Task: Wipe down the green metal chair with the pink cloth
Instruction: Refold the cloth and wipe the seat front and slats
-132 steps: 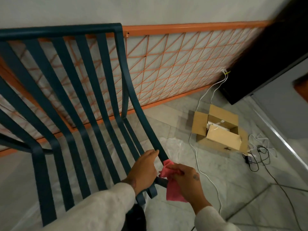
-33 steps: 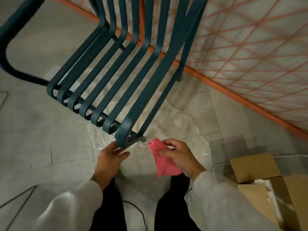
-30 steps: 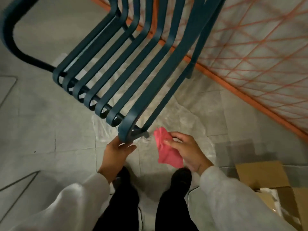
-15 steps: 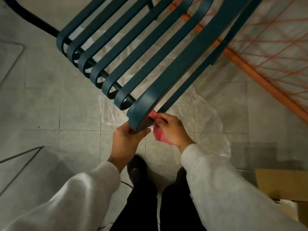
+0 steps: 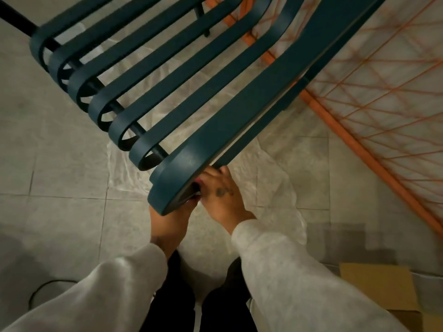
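**Inspector:** What has changed in the last second?

**Assistant:** A second ago the right hand (image 5: 221, 195) held the pink cloth (image 5: 198, 180) in the open, clear of the green metal chair (image 5: 215, 121). Now it is tucked under the curled front end of the nearest slat, with the cloth pressed in behind the metal. The left hand (image 5: 167, 220) has stayed under that same curl throughout, bracing it.

**Inspector:** Meaning for the task?

**Assistant:** In my judgement, wiping has moved to the underside of the front edge. The slat tops and the rest of the frame look to be still outstanding, though cleanliness cannot be graded at this light level.

**Inspector:** State of the hands?

**Assistant:** Right hand closed round the cloth, fingers curled towards the slat. Left hand: its fingers run up behind the curl, so whether they grip or merely prop I cannot tell.

**Inspector:** What is obscured?

**Assistant:** Nearly all of the cloth; only a pink sliver shows at the knuckles. The contact point is hidden by the slat. The chair's back and legs are cut off at the top edge. A cardboard box (image 5: 381, 283) is clipped at lower right.
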`<state>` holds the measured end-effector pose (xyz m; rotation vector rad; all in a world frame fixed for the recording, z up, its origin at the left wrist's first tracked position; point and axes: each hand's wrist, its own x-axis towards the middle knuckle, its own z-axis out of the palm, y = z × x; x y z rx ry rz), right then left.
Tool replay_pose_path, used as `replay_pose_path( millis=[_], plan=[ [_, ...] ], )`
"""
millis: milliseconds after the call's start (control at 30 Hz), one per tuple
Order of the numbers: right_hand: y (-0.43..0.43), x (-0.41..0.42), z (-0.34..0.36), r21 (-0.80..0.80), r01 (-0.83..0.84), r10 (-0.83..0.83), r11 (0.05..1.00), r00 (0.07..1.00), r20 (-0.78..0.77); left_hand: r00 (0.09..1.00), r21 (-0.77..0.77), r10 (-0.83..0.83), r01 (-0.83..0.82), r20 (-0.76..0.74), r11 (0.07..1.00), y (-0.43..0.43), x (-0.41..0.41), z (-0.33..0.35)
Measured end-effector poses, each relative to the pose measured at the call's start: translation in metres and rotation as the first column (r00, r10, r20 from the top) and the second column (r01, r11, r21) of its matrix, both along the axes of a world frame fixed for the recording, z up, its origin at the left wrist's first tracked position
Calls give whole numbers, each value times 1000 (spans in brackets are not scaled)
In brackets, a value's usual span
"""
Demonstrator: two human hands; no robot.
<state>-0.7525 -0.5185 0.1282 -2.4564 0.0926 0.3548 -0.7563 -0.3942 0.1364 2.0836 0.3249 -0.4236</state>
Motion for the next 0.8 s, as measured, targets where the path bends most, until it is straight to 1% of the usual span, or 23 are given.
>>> replay_pose_path(
  millis=[67, 133, 233, 267, 333, 367, 433, 467, 500, 533, 600, 667, 733, 767, 800],
  plan=[
    [-9, -6, -22, -65, -59, 60, 996, 998, 22, 999, 9, -48, 48, -12, 999, 3, 0, -2],
    [-28, -1, -37, -97, -86, 92, 992, 994, 61, 997, 26, -57, 58, -43, 998, 7, 1, -5],
    [-71, 19, -39, -145, -16, 39, 989, 987, 156, 994, 83, -75, 81, -74, 993, 3, 0, -3],
    [-85, 26, -36, -152, 4, 26, 988, 981, 194, 992, 112, -72, 83, -104, 990, 0, -1, -3],
    [-108, 40, -28, -150, -5, 40, 989, 972, 231, 970, 212, -61, 112, -235, 971, -11, -3, -1],
    [-115, 46, -28, -158, -13, 48, 987, 974, 222, 946, 248, -47, 132, -322, 960, -18, -4, 0],
    [-116, 50, -32, -179, 5, 21, 984, 989, 145, 865, 192, -27, 142, -502, 971, -34, -11, 13],
    [-110, 47, -34, -191, 16, 8, 982, 992, 123, 850, 182, -107, 230, -516, 956, -43, -16, 19],
    [-103, 42, -36, -195, 15, 7, 981, 994, 111, 857, 189, -219, 339, -467, 922, -55, -20, 26],
    [-95, 34, -36, -172, 21, -1, 985, 993, 114, 879, 217, -296, 393, -373, 894, -66, -22, 32],
    [-85, 16, -34, -86, 40, -28, 995, 990, 138, 893, 271, -410, 447, -185, 852, -84, -19, 42],
    [-87, 8, -25, -61, -38, 50, 997, 978, 203, 890, 326, -451, 448, -70, 833, -95, -6, 37],
    [-103, 17, -16, -82, -162, 176, 983, 960, 220, 854, 377, -519, 492, -33, 785, -104, 8, 25],
    [-112, 24, -12, -94, -186, 201, 978, 961, 192, 829, 392, -557, 528, -47, 753, -109, 13, 19],
    [-121, 31, -12, -111, -168, 185, 979, 969, 166, 813, 415, -577, 551, -73, 724, -113, 17, 13]
  ],
)
